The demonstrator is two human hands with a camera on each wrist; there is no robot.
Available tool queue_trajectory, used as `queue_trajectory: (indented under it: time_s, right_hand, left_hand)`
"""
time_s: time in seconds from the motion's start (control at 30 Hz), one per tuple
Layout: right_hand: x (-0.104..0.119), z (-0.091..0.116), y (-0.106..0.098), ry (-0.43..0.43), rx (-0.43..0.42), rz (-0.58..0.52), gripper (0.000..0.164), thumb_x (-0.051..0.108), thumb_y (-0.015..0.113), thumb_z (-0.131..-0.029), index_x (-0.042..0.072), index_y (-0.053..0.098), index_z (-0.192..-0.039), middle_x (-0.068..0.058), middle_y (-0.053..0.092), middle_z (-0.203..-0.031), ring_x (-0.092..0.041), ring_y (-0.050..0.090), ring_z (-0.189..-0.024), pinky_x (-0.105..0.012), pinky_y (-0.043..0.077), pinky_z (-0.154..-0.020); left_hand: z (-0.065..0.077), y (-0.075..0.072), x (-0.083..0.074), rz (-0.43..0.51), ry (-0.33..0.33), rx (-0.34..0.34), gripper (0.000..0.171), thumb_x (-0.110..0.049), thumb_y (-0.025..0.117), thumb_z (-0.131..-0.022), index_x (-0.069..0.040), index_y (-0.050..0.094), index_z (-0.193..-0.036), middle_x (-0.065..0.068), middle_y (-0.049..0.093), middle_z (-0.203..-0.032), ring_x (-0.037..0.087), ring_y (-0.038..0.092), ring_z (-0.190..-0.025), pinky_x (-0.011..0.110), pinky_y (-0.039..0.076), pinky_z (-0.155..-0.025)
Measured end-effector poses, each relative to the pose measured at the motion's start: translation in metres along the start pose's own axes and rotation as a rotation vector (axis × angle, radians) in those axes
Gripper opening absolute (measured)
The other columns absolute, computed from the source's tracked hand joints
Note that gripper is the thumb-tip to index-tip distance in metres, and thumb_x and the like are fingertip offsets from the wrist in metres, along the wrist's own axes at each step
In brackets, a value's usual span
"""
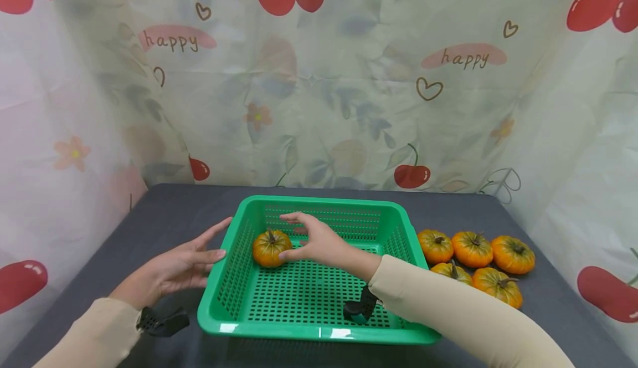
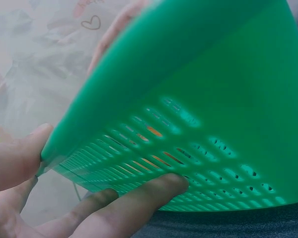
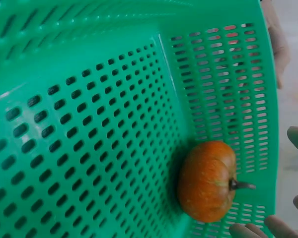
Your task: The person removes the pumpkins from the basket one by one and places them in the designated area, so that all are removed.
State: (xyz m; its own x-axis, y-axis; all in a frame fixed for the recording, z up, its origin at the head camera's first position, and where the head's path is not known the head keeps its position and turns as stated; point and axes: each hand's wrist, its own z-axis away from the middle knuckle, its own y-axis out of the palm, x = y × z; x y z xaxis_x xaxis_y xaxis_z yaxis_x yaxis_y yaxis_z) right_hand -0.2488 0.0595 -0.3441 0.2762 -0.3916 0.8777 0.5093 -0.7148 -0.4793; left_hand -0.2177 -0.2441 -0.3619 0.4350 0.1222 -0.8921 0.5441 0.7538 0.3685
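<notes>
A small orange pumpkin point(image 1: 271, 248) with a dark stem sits at the left end of a green plastic basket point(image 1: 319, 332), close to the slotted side wall in the right wrist view. My right hand point(image 1: 321, 241) reaches over the basket just right of the pumpkin, fingers spread and nothing held. Its thumb overlaps the pumpkin's edge in the head view. At the basket's left side is my left hand point(image 1: 181, 265), thumb at the rim and fingers extended along the outside. Those fingers point(image 2: 139, 206) lie against the slotted outer wall in the left wrist view.
Several more orange pumpkins point(image 1: 472, 249) stand grouped on the dark table point(image 1: 179, 207), right of the basket. My right forearm passes over the basket's right front corner. A printed curtain point(image 1: 319, 107) encloses the back and sides.
</notes>
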Motion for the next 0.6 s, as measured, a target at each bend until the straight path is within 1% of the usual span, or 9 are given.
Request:
queue_trajectory:
  time_s: [0.2, 0.3, 0.4, 0.6]
  right_hand:
    - [-0.007, -0.012, 0.011, 0.004, 0.01, 0.038, 0.072, 0.02, 0.078, -0.084, 0.013, 0.042, -0.146, -0.007, 0.04, -0.149, -0.035, 0.041, -0.136, -0.048, 0.043, -0.106]
    - [-0.011, -0.018, 0.016, 0.015, 0.012, 0.078, 0.072, 0.021, 0.078, -0.083, 0.012, 0.043, -0.145, -0.008, 0.04, -0.149, -0.035, 0.041, -0.135, -0.047, 0.045, -0.103]
    - [-0.014, -0.023, 0.019, 0.029, 0.008, 0.109, 0.073, 0.022, 0.079, -0.082, 0.013, 0.043, -0.145, -0.008, 0.041, -0.148, -0.034, 0.042, -0.135, -0.047, 0.045, -0.103]
    - [-0.021, -0.031, 0.021, 0.068, 0.0, 0.135, 0.073, 0.023, 0.08, -0.081, 0.015, 0.044, -0.144, -0.007, 0.043, -0.147, -0.032, 0.044, -0.133, -0.047, 0.044, -0.104]
  left_hand:
    - [0.0, 0.001, 0.0, -0.009, -0.003, -0.006, 0.085, -0.01, 0.046, -0.103, -0.039, -0.017, -0.152, 0.011, 0.045, -0.138, 0.029, 0.062, -0.114, 0.053, 0.051, -0.094]
    - [-0.001, 0.001, 0.0, -0.016, -0.004, -0.013, 0.085, -0.01, 0.046, -0.103, -0.039, -0.017, -0.152, 0.012, 0.044, -0.139, 0.03, 0.062, -0.114, 0.054, 0.051, -0.094]
    - [-0.001, 0.001, 0.0, -0.018, -0.002, -0.017, 0.085, -0.01, 0.046, -0.103, -0.04, -0.016, -0.152, 0.012, 0.044, -0.139, 0.03, 0.062, -0.114, 0.054, 0.051, -0.094]
    - [0.0, 0.001, 0.0, -0.018, 0.001, -0.021, 0.085, -0.01, 0.046, -0.103, -0.039, -0.016, -0.152, 0.01, 0.046, -0.138, 0.029, 0.063, -0.113, 0.052, 0.052, -0.094]
